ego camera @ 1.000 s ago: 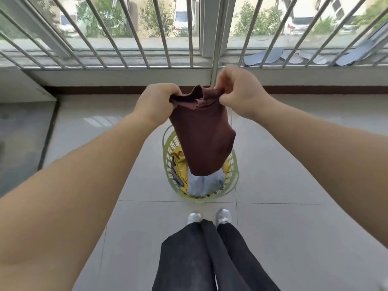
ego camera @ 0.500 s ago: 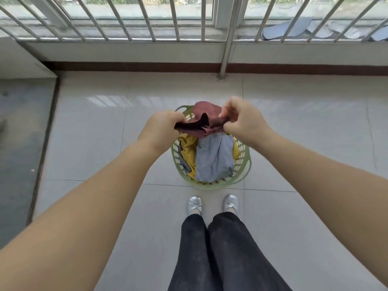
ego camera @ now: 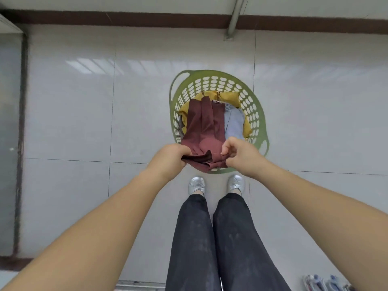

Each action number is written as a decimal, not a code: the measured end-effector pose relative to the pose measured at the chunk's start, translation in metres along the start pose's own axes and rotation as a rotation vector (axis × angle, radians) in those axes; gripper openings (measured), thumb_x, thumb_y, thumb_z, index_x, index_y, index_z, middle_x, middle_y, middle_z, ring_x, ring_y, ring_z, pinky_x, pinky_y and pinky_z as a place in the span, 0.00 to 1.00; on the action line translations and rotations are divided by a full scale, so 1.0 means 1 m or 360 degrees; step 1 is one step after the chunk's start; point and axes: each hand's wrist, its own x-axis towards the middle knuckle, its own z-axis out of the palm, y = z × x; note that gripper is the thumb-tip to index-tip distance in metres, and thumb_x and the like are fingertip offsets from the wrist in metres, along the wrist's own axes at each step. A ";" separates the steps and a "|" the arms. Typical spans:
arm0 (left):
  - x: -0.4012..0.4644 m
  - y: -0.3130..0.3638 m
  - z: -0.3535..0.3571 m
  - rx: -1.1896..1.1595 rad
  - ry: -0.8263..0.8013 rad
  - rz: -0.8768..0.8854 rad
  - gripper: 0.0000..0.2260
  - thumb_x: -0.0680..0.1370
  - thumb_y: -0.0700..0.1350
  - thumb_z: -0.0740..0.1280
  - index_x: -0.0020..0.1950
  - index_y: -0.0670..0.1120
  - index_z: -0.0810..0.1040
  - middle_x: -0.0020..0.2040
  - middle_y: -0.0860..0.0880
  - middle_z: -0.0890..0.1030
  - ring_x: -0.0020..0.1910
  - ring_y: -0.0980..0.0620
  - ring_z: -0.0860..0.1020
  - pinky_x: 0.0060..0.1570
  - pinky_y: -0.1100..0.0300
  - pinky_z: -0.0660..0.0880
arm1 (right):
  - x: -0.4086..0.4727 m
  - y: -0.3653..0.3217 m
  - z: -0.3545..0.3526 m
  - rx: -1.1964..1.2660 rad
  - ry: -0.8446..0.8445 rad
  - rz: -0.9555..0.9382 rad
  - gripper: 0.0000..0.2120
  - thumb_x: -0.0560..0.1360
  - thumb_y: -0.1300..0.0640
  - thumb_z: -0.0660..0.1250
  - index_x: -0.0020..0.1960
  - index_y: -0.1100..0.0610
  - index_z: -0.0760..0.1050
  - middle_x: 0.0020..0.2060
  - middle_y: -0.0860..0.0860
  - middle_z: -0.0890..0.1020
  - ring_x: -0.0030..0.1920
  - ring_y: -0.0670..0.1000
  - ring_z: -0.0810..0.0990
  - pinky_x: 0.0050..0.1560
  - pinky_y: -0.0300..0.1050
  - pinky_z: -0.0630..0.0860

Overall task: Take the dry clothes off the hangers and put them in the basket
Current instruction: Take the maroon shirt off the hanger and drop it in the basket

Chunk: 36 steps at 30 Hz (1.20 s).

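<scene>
laundry drop is the step in hand: the maroon garment [ego camera: 201, 127] lies draped over the pile inside the green basket [ego camera: 257, 114], at centre frame on the tiled floor [ego camera: 69, 122], with only its near edge still held up above the basket's near rim. the left hand [ego camera: 171, 159] grips that edge at the lower left of the cloth, fingers curled round a dark fold. the right hand [ego camera: 241, 154] pinches the edge at the lower right, its fingers [ego camera: 227, 147] bent in and clamped on the fabric. under the garment sit a yellow piece [ego camera: 231, 96] and a pale blue piece [ego camera: 235, 122], both inside the basket.

judging from this, the next move calls for both hands to let go so the near edge falls inside the rim rather than over it; the fold bunched by the left hand may need a small push inward.

hard to make out: two thin dark loops [ego camera: 218, 95] at the garment's far end, possibly straps or clips. no hangers or drying rail appear in frame, so how many clothes remain cannot be told. the basket's near rim is mostly covered by cloth and hands. some striped items [ego camera: 321, 281] at lower right are cut off by the frame edge.
</scene>
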 end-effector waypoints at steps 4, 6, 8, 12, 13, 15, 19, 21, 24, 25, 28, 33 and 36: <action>0.040 -0.008 -0.007 -0.0062 0.0056 0.0006 0.13 0.72 0.32 0.63 0.51 0.43 0.81 0.48 0.44 0.81 0.50 0.43 0.76 0.45 0.59 0.69 | 0.040 -0.001 -0.010 0.0017 0.0068 0.0039 0.18 0.69 0.73 0.63 0.37 0.50 0.68 0.33 0.51 0.72 0.35 0.50 0.70 0.39 0.44 0.68; 0.063 -0.009 -0.013 -0.0072 0.0092 -0.0007 0.12 0.72 0.33 0.63 0.52 0.43 0.80 0.49 0.43 0.81 0.51 0.43 0.76 0.46 0.59 0.69 | 0.061 -0.001 -0.017 0.0045 0.0150 0.0051 0.18 0.69 0.73 0.63 0.37 0.49 0.68 0.36 0.51 0.74 0.40 0.51 0.73 0.44 0.45 0.69; 0.089 -0.010 -0.016 -0.0054 0.0126 -0.0039 0.12 0.73 0.35 0.64 0.55 0.43 0.80 0.52 0.43 0.81 0.54 0.43 0.76 0.49 0.59 0.69 | 0.088 0.001 -0.023 0.0068 0.0267 0.0078 0.17 0.70 0.72 0.62 0.37 0.49 0.68 0.40 0.53 0.76 0.43 0.51 0.74 0.45 0.44 0.70; 0.129 -0.010 -0.014 -0.0136 0.0248 -0.0146 0.25 0.74 0.37 0.66 0.70 0.48 0.68 0.69 0.46 0.71 0.68 0.48 0.68 0.64 0.60 0.64 | 0.129 0.003 -0.032 -0.0010 0.0405 0.0161 0.16 0.73 0.68 0.60 0.53 0.50 0.73 0.55 0.53 0.78 0.55 0.52 0.76 0.53 0.42 0.73; 0.136 -0.009 -0.011 -0.0150 0.0257 -0.0181 0.29 0.74 0.38 0.66 0.74 0.49 0.62 0.73 0.46 0.65 0.71 0.48 0.64 0.67 0.59 0.61 | 0.136 0.004 -0.035 -0.0069 0.0407 0.0187 0.19 0.74 0.67 0.60 0.61 0.51 0.71 0.59 0.52 0.76 0.59 0.52 0.75 0.56 0.42 0.71; 0.146 -0.007 -0.002 -0.0184 0.0271 -0.0268 0.34 0.75 0.38 0.66 0.76 0.50 0.54 0.76 0.46 0.58 0.74 0.48 0.60 0.69 0.57 0.59 | 0.143 0.008 -0.041 -0.0209 0.0429 0.0237 0.23 0.75 0.65 0.60 0.69 0.53 0.65 0.62 0.53 0.74 0.62 0.53 0.73 0.57 0.41 0.68; 0.146 -0.004 0.015 -0.0199 0.0214 -0.0330 0.32 0.76 0.38 0.64 0.76 0.48 0.54 0.75 0.46 0.59 0.73 0.47 0.61 0.68 0.57 0.60 | 0.140 0.020 -0.049 -0.0396 0.0347 0.0351 0.26 0.76 0.64 0.59 0.73 0.54 0.61 0.68 0.54 0.69 0.67 0.54 0.69 0.64 0.45 0.67; 0.139 -0.002 0.022 -0.0188 0.0131 -0.0373 0.32 0.76 0.39 0.65 0.77 0.48 0.54 0.75 0.46 0.60 0.73 0.46 0.61 0.69 0.56 0.60 | 0.131 0.023 -0.052 -0.0408 0.0281 0.0382 0.26 0.77 0.64 0.59 0.73 0.55 0.61 0.70 0.53 0.67 0.69 0.54 0.68 0.66 0.46 0.67; 0.127 0.010 0.024 -0.0219 0.0058 -0.0394 0.32 0.76 0.39 0.65 0.76 0.49 0.54 0.75 0.47 0.62 0.72 0.46 0.63 0.68 0.54 0.62 | 0.111 0.019 -0.056 -0.0490 0.0244 0.0348 0.25 0.77 0.64 0.59 0.73 0.55 0.61 0.71 0.53 0.67 0.69 0.55 0.67 0.67 0.47 0.67; 0.123 0.015 0.024 -0.0209 0.0044 -0.0382 0.31 0.77 0.40 0.65 0.76 0.49 0.55 0.74 0.47 0.62 0.71 0.46 0.64 0.68 0.54 0.63 | 0.105 0.016 -0.057 -0.0514 0.0243 0.0334 0.25 0.77 0.64 0.59 0.73 0.55 0.61 0.70 0.53 0.68 0.69 0.55 0.68 0.67 0.46 0.66; 0.106 0.038 0.010 -0.0153 0.0056 -0.0298 0.30 0.77 0.40 0.64 0.76 0.50 0.55 0.74 0.47 0.61 0.71 0.46 0.64 0.67 0.54 0.63 | 0.080 -0.001 -0.064 -0.0484 0.0293 0.0295 0.25 0.77 0.64 0.59 0.72 0.55 0.62 0.69 0.53 0.69 0.68 0.54 0.69 0.66 0.46 0.67; 0.067 0.086 -0.027 -0.0153 0.0130 -0.0080 0.29 0.78 0.41 0.64 0.76 0.50 0.56 0.74 0.48 0.63 0.71 0.47 0.65 0.66 0.55 0.64 | 0.027 -0.040 -0.075 -0.0266 0.0424 0.0163 0.23 0.76 0.63 0.60 0.70 0.56 0.65 0.66 0.53 0.72 0.66 0.52 0.70 0.64 0.45 0.69; 0.036 0.120 -0.055 -0.0155 0.0210 0.0107 0.27 0.77 0.41 0.65 0.75 0.50 0.60 0.71 0.46 0.67 0.68 0.46 0.68 0.66 0.54 0.67 | -0.016 -0.069 -0.083 0.0012 0.0597 0.0070 0.20 0.76 0.62 0.61 0.68 0.55 0.68 0.63 0.52 0.74 0.62 0.50 0.73 0.61 0.42 0.69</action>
